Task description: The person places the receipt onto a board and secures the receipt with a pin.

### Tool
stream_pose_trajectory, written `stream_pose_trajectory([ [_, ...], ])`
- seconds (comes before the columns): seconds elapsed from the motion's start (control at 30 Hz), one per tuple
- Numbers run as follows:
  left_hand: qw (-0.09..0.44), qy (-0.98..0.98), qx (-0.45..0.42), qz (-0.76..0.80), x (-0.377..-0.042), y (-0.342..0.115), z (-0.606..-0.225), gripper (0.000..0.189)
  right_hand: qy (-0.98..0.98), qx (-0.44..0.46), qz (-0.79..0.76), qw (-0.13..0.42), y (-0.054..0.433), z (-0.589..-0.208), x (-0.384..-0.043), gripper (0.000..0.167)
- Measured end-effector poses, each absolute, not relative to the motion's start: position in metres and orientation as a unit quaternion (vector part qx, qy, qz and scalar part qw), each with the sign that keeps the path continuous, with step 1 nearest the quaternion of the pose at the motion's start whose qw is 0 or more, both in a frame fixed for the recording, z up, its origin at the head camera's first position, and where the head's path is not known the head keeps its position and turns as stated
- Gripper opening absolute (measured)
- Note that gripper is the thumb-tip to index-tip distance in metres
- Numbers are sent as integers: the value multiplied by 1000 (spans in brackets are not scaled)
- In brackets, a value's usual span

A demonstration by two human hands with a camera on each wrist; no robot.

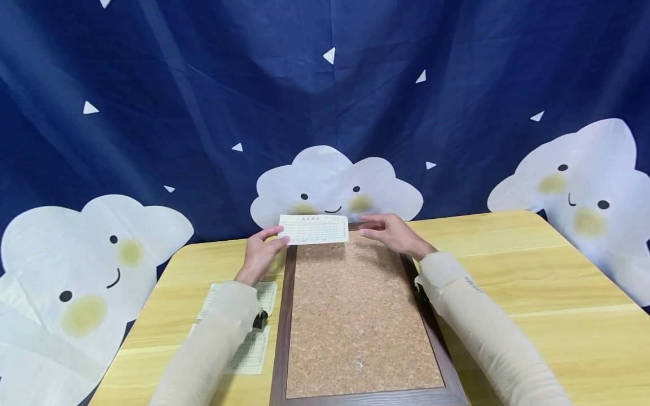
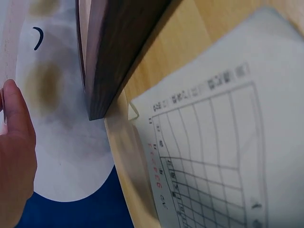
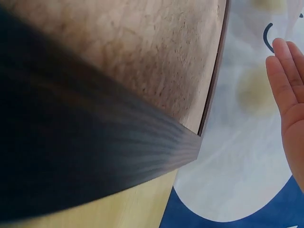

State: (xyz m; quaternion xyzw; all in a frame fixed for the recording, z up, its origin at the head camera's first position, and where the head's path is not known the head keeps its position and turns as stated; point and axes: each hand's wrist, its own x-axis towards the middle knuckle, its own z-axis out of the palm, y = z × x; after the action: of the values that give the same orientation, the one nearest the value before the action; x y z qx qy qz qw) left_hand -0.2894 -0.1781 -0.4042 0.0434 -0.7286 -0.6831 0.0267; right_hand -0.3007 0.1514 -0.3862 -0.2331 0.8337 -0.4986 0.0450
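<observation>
A printed paper form (image 1: 313, 230) with a ruled grid is held up over the far end of the cork board (image 1: 355, 316). My left hand (image 1: 260, 252) pinches the form's left edge between thumb and fingers. Just past the form's right edge is my right hand (image 1: 392, 232), a small gap away, its fingers extended. In the right wrist view the right hand (image 3: 290, 97) shows nearly straight fingers with nothing between them. The left wrist view catches only part of the left hand (image 2: 18, 152) at its edge.
The board has a dark wooden frame (image 1: 284, 327) and stands on the wooden table (image 1: 533, 270). More printed forms (image 1: 251, 354) lie left of it, partly under my left sleeve. Behind hangs a blue curtain (image 1: 284, 84) with white clouds.
</observation>
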Motion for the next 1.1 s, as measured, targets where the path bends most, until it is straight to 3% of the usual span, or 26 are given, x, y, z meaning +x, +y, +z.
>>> stream_pose_trajectory([
  [0.87, 25, -710, 37, -703, -290, -156, -398, 40, 783, -176, -592, 74, 140, -387, -306, 42],
  [1.1, 27, -712, 40, -700, -290, -150, -397, 39, 790, -159, -589, 57, 138, -385, -306, 37],
])
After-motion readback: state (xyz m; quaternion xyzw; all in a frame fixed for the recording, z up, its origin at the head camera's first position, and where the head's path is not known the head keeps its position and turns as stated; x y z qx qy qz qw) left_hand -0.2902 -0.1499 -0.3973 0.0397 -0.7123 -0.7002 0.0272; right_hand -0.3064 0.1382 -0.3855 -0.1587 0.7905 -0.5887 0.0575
